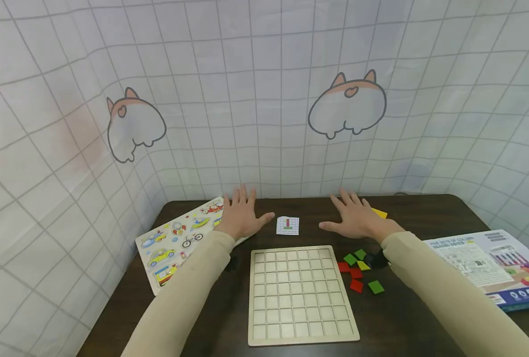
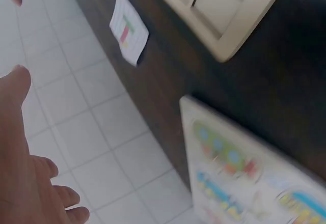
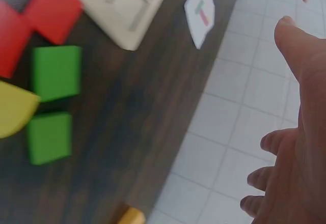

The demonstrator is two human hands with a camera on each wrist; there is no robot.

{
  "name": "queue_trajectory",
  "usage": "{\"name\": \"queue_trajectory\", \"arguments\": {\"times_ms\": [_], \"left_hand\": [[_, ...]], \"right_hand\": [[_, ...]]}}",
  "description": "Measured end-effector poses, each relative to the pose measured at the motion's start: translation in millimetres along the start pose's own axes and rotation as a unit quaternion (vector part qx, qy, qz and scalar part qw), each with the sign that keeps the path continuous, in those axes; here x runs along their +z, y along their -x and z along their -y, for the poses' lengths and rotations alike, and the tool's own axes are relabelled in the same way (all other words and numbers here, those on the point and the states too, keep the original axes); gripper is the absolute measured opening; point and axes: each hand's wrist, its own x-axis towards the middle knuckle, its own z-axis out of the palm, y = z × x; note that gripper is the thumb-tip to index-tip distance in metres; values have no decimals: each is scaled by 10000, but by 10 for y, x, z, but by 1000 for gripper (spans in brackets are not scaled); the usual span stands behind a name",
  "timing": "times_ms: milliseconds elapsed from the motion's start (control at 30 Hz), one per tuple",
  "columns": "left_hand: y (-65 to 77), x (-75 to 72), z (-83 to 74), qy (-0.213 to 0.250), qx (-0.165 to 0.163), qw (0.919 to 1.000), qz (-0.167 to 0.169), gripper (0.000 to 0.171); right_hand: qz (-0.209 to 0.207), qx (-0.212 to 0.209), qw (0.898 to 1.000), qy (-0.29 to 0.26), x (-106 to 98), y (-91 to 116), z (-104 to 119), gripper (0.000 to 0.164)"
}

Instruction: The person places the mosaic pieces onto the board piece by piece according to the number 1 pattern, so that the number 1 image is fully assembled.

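Note:
Both hands are stretched forward over the far side of the table with fingers spread, and neither holds anything. In the head view my left hand (image 1: 241,214) overlaps the corner of a white picture puzzle board (image 1: 170,243). My right hand (image 1: 355,217) is beyond several small coloured tiles, red (image 1: 356,286), green (image 1: 376,287) and yellow (image 1: 364,266). Between the hands lies a small paper card (image 1: 287,232) printed with a red and green figure on a grid. Nearer to me a square wooden grid board (image 1: 304,342) lies flat, its cells bare.
At the right edge of the table (image 1: 407,317) lies a flat printed box (image 1: 520,297) with a white label. A yellow piece (image 1: 380,213) shows just behind the right hand. A white checked curtain (image 1: 273,99) with cartoon drawings hangs behind the table and along its sides.

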Motion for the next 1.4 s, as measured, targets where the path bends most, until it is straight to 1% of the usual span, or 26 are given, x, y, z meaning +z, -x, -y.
{"name": "queue_trajectory", "arguments": {"times_ms": [67, 167, 333, 433, 567, 633, 700, 800, 867, 933, 1033, 1200, 1400], "left_hand": [[68, 67, 7, 14, 66, 10000, 5, 96], [177, 182, 2, 254, 135, 9996, -3, 95], [400, 373, -58, 803, 379, 9961, 14, 93], [542, 481, -100, 973, 461, 9941, 136, 91], [695, 600, -162, 1168, 513, 9908, 441, 89], [763, 653, -181, 1273, 552, 9885, 599, 88], [817, 703, -184, 1366, 582, 9867, 653, 85], [889, 772, -149, 1410, 648, 9859, 627, 82], [930, 808, -111, 1425, 756, 9850, 613, 80], [962, 831, -67, 1453, 888, 9831, 668, 80], [994, 850, -15, 1526, 1052, 9794, 795, 81], [996, 886, 13, 1754, 1089, 9743, 899, 81], [943, 912, -3, 1968, 1096, 9698, 938, 79]], "right_hand": [[-35, -67, 9999, -105, 69, 84, -21, 99], [-61, -123, 9992, -362, 173, 219, -56, 98], [62, 74, 9960, -888, 322, 439, -97, 98], [-123, 134, 9936, -1113, 415, 547, -121, 93], [-665, 186, 9887, -1328, 541, 679, -184, 74], [-852, 262, 9863, -1386, 586, 740, -217, 63], [-948, 350, 9849, -1407, 629, 789, -251, 53], [-1077, 456, 9829, -1419, 693, 848, -303, 40], [-1134, 516, 9812, -1472, 742, 889, -343, 32], [-1185, 572, 9798, -1503, 790, 926, -377, 26], [-1216, 622, 9785, -1548, 846, 962, -408, 21], [-1312, 649, 9770, -1549, 886, 983, -378, 24], [-1390, 752, 9749, -1569, 930, 993, -368, 25]]}}
